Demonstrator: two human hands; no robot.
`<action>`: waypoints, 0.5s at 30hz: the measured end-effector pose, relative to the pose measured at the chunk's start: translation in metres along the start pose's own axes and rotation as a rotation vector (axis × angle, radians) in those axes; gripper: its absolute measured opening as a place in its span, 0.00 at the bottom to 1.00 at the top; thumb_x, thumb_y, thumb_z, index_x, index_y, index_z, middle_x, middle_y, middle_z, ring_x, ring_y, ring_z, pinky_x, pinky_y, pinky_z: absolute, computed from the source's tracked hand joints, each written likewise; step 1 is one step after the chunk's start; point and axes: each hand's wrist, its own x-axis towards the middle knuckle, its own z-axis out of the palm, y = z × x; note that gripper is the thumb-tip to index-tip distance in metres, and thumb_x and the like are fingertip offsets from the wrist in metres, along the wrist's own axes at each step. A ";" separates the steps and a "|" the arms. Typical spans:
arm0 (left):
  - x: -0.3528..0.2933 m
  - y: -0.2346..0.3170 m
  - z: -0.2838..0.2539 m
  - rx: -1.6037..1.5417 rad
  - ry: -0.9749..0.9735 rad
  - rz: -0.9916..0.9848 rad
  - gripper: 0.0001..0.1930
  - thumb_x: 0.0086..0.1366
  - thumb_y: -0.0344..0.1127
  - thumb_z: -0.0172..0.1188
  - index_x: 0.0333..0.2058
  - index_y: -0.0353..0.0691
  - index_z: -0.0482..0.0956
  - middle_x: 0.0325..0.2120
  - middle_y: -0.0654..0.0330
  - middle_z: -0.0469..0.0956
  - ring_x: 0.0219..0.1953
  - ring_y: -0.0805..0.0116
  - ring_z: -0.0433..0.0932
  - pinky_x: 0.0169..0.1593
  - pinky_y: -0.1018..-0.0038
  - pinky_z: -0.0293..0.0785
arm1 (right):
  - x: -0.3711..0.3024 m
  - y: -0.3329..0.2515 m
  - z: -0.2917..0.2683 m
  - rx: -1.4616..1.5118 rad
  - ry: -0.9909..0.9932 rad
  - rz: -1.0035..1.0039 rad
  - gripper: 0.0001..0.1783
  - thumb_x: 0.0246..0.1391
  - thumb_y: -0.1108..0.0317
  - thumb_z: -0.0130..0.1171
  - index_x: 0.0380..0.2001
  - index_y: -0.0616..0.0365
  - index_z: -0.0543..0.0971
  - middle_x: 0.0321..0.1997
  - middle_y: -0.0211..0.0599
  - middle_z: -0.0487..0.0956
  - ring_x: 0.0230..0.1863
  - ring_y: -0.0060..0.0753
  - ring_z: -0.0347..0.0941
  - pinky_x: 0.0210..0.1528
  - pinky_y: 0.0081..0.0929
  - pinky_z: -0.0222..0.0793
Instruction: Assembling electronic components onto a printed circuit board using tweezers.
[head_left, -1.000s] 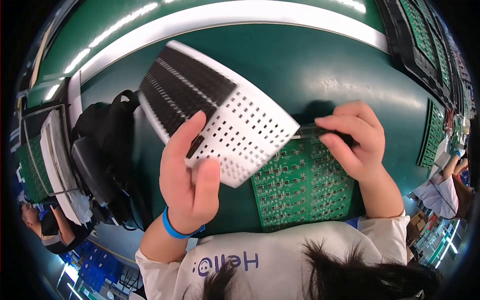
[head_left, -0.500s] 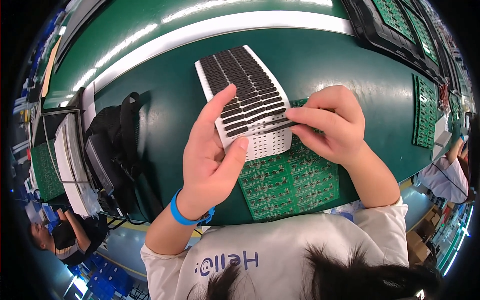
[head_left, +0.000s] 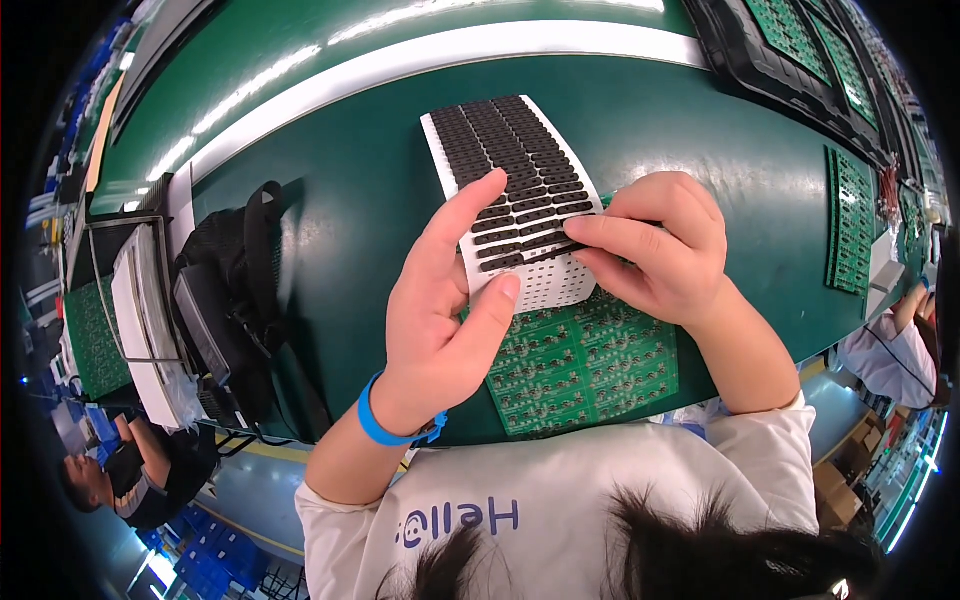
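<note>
My left hand (head_left: 432,320) grips a white perforated sheet (head_left: 555,287) by its near left side, thumb at the lower edge and index finger along the rows. Small black oblong parts (head_left: 497,150) stand on it in three columns, while a strip at its near end shows bare holes. Between thumb and forefinger, my right hand (head_left: 665,250) pinches slim black tweezers (head_left: 562,251), tips at the nearest row of parts. Whether a part is between the tips I cannot tell. Below the sheet, a green circuit board panel (head_left: 585,375) lies on the table, partly covered.
A black bag (head_left: 225,270) rests at the left beside a wire rack with upright boards (head_left: 140,310). Black trays of green boards (head_left: 785,70) stand at the far right; another green panel (head_left: 848,220) lies nearer. Other people are at both sides.
My left hand has shifted the sheet to the right, closer to my right hand. The tweezers' tips now sit against the nearest row of black parts; my right hand has barely moved.
</note>
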 end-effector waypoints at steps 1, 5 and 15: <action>0.000 -0.001 0.001 0.009 0.017 0.005 0.30 0.62 0.18 0.46 0.63 0.30 0.51 0.54 0.49 0.68 0.56 0.64 0.69 0.60 0.69 0.63 | 0.000 0.000 0.000 -0.015 0.002 -0.005 0.18 0.28 0.69 0.70 0.31 0.48 0.83 0.27 0.26 0.74 0.23 0.27 0.70 0.22 0.24 0.64; -0.001 -0.001 0.001 0.015 0.033 0.001 0.29 0.63 0.18 0.47 0.63 0.30 0.52 0.54 0.50 0.69 0.56 0.65 0.69 0.60 0.70 0.63 | 0.001 -0.001 0.000 -0.055 0.008 -0.027 0.18 0.28 0.69 0.70 0.31 0.48 0.83 0.27 0.25 0.73 0.23 0.27 0.69 0.22 0.24 0.64; -0.002 -0.005 0.000 -0.061 0.027 0.017 0.27 0.64 0.16 0.44 0.62 0.29 0.55 0.55 0.51 0.67 0.56 0.66 0.68 0.59 0.72 0.64 | 0.002 0.001 -0.004 -0.117 0.020 -0.078 0.18 0.29 0.67 0.70 0.33 0.46 0.84 0.26 0.23 0.73 0.23 0.27 0.69 0.21 0.22 0.62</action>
